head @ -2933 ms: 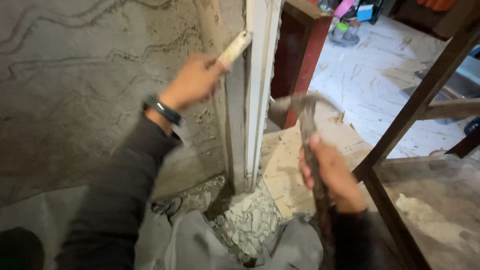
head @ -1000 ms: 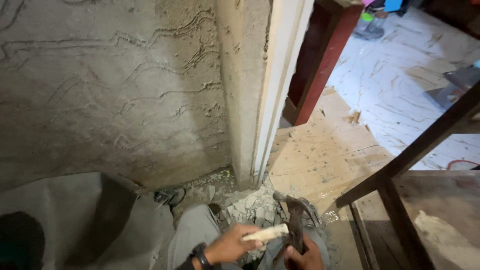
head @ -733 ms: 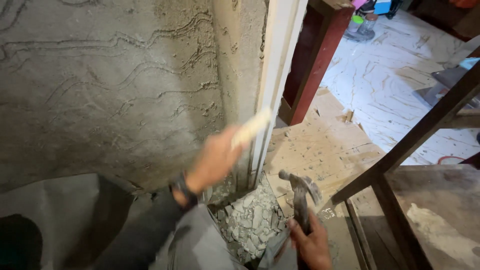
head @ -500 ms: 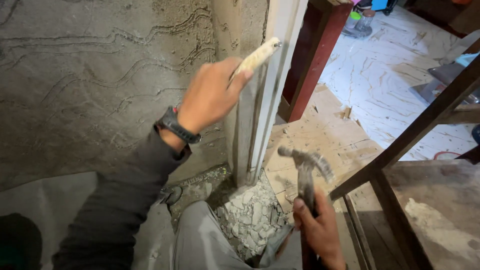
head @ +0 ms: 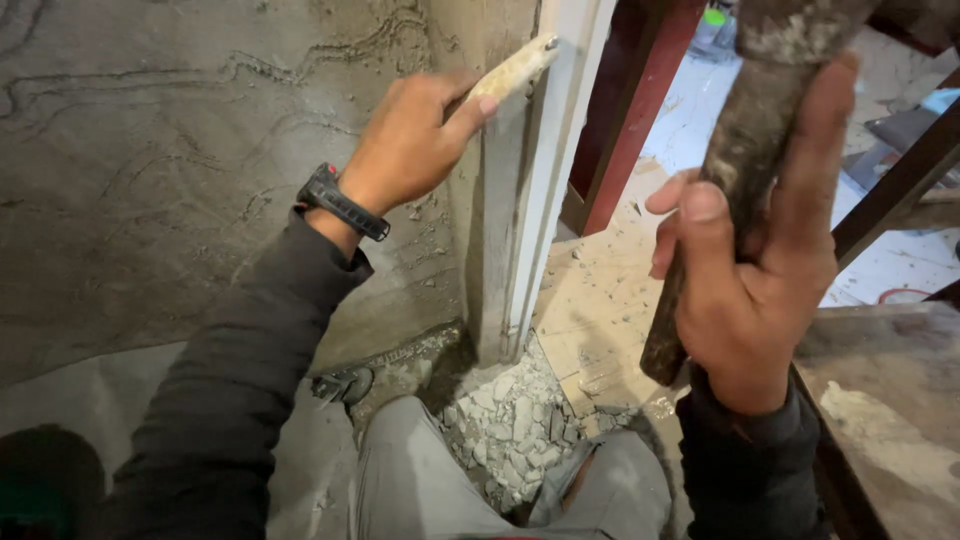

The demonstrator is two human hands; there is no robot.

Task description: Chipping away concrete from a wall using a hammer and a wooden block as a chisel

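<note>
Left hand [head: 415, 140] gripping chisel [head: 512, 72] against white frame [head: 550, 170], right hand [head: 750, 270] clutching hammer handle [head: 730, 170] (raised), rubble [head: 510, 425] below

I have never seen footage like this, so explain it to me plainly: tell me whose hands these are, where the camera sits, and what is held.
There is no machine here. The single picture comes from a camera worn on a person's head, looking down at their own two bare hands.

The left hand, with a black wristwatch above a dark sleeve, holds a pale, dust-coated chisel with its tip against the corner of the rough grey plaster wall, beside a white door frame.

The right hand is raised close to the camera, gripping the worn wooden handle of a hammer; its head is largely out of frame.

Below, on the floor at the foot of the wall, lies a heap of broken grey plaster rubble between the person's knees.
</note>
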